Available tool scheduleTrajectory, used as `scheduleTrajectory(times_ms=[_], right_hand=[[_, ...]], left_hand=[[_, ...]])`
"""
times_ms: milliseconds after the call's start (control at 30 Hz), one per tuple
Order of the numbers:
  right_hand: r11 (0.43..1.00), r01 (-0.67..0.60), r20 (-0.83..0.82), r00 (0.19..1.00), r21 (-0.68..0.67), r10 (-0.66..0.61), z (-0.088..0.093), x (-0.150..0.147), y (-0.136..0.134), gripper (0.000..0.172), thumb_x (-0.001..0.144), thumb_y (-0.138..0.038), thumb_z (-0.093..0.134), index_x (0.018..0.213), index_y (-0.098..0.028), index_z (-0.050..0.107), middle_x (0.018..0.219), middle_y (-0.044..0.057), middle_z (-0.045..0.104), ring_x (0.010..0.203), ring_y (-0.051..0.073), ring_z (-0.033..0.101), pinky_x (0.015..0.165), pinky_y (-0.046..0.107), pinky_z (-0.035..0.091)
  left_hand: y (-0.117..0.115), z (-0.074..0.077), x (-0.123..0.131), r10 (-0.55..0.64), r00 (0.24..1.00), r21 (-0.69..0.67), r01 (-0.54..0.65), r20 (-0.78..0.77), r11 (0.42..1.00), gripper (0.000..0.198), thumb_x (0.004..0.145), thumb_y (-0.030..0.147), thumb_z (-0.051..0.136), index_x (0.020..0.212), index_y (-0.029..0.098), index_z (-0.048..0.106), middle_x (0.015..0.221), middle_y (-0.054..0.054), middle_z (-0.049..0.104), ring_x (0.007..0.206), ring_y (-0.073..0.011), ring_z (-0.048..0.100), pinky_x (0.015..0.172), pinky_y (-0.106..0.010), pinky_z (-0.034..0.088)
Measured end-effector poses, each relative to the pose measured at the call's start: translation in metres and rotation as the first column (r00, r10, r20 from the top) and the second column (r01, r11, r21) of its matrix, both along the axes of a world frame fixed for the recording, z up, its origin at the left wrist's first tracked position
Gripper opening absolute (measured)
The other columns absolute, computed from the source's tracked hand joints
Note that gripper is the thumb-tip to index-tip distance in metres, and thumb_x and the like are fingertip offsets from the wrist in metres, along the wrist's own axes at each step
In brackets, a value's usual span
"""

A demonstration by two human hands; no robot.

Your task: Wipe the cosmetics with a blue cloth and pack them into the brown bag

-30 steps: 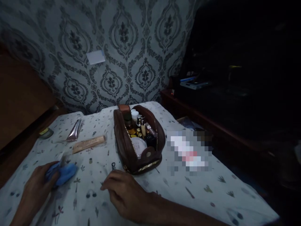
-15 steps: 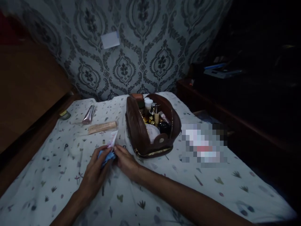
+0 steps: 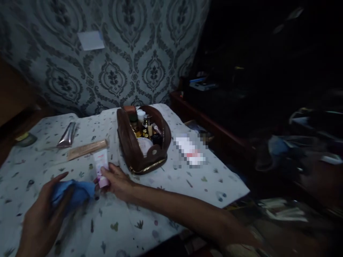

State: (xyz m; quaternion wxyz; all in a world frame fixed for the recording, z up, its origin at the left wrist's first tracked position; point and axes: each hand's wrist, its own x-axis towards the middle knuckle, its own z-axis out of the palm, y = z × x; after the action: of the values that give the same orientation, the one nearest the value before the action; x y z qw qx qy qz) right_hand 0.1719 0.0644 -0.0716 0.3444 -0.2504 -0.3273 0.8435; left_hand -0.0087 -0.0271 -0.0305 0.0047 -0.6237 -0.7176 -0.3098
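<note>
My right hand (image 3: 116, 181) grips a small white and pink squeeze tube (image 3: 102, 167), thumb on its front and cap end toward me. To the left, my left hand (image 3: 50, 203) holds a crumpled blue cloth (image 3: 72, 194), its fingers somewhat blurred by motion. Just past the tube lies a beige tube (image 3: 87, 149) on the patterned sheet. Beyond my right hand stands an unzipped brown toiletry bag (image 3: 127, 142), filled with several small bottles and jars (image 3: 146, 125).
A shiny metallic tube (image 3: 66, 135) and a small jar with a yellowish lid (image 3: 26, 139) lie at the far left. Right of the bag is a blurred-out white item (image 3: 190, 150). The white printed sheet (image 3: 203, 192) ends at a dark wooden edge (image 3: 198, 116) on the right.
My hands have moved apart: the left has drawn away to the left with the blue cloth, while the right keeps the tube and turns its front into view. The camera has swung right.
</note>
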Motion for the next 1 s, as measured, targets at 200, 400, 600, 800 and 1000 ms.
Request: scheduleTrajectory(times_ms=[200, 400, 600, 800, 1000], right_hand=[[0.97, -0.21, -0.018, 0.977, 0.124, 0.214, -0.001, -0.002, -0.009, 0.06, 0.044, -0.04, 0.096, 0.084, -0.022, 0.053, 0.068, -0.011, 0.055, 0.058, 0.007, 0.052, 0.057, 0.02, 0.044], [0.894, -0.434, -0.051, 0.896, 0.108, 0.441, 0.002, 0.018, -0.014, 0.066, 0.049, -0.044, 0.097, 0.094, -0.022, 0.054, 0.084, -0.005, 0.065, 0.076, 0.012, 0.062, 0.066, 0.022, 0.046], [0.9, -0.43, -0.091, 0.895, 0.073, 0.436, 0.014, 0.031, -0.019, 0.056, 0.062, -0.035, 0.093, 0.104, -0.021, 0.06, 0.088, -0.003, 0.066, 0.074, 0.01, 0.062, 0.059, 0.019, 0.039], [0.912, -0.381, -0.045, 0.919, 0.154, 0.391, 0.02, 0.031, -0.015, 0.051, 0.067, -0.038, 0.089, 0.107, -0.017, 0.065, 0.097, 0.002, 0.068, 0.082, 0.012, 0.064, 0.068, 0.022, 0.044], [0.955, -0.088, 0.099, 0.993, 0.282, 0.062, 0.006, 0.021, -0.011, 0.052, 0.066, -0.039, 0.086, 0.105, -0.02, 0.058, 0.081, -0.002, 0.066, 0.072, 0.013, 0.063, 0.061, 0.024, 0.046]], left_hand=[[0.022, -0.014, 0.021, -0.376, 0.923, 0.107, 0.383, -0.08, 0.918, 0.034, 0.092, 0.045, 0.05, 0.12, 0.042, 0.068, 0.125, -0.003, 0.067, 0.117, -0.0345, 0.059, 0.099, -0.055, 0.052], [0.055, -0.011, 0.02, -0.262, 0.959, 0.145, 0.276, -0.108, 0.95, 0.038, 0.092, 0.048, 0.049, 0.113, 0.027, 0.072, 0.128, -0.012, 0.064, 0.119, -0.0347, 0.058, 0.106, -0.054, 0.046], [0.071, 0.009, 0.012, -0.138, 0.968, 0.046, 0.131, 0.211, 0.99, 0.04, 0.094, 0.05, 0.046, 0.113, 0.019, 0.064, 0.098, -0.004, 0.072, 0.085, -0.0208, 0.066, 0.078, -0.03, 0.053], [0.062, 0.001, -0.001, 0.066, 0.952, 0.26, -0.148, 0.299, 0.954, 0.026, 0.096, 0.046, 0.045, 0.1, 0.021, 0.054, 0.082, 0.0, 0.06, 0.074, -0.0166, 0.058, 0.068, -0.027, 0.048], [0.039, -0.005, 0.025, -0.324, 0.919, 0.369, 0.388, -0.225, 0.844, 0.024, 0.098, 0.034, 0.046, 0.093, 0.021, 0.066, 0.096, -0.008, 0.067, 0.092, -0.0213, 0.061, 0.082, -0.035, 0.052]])
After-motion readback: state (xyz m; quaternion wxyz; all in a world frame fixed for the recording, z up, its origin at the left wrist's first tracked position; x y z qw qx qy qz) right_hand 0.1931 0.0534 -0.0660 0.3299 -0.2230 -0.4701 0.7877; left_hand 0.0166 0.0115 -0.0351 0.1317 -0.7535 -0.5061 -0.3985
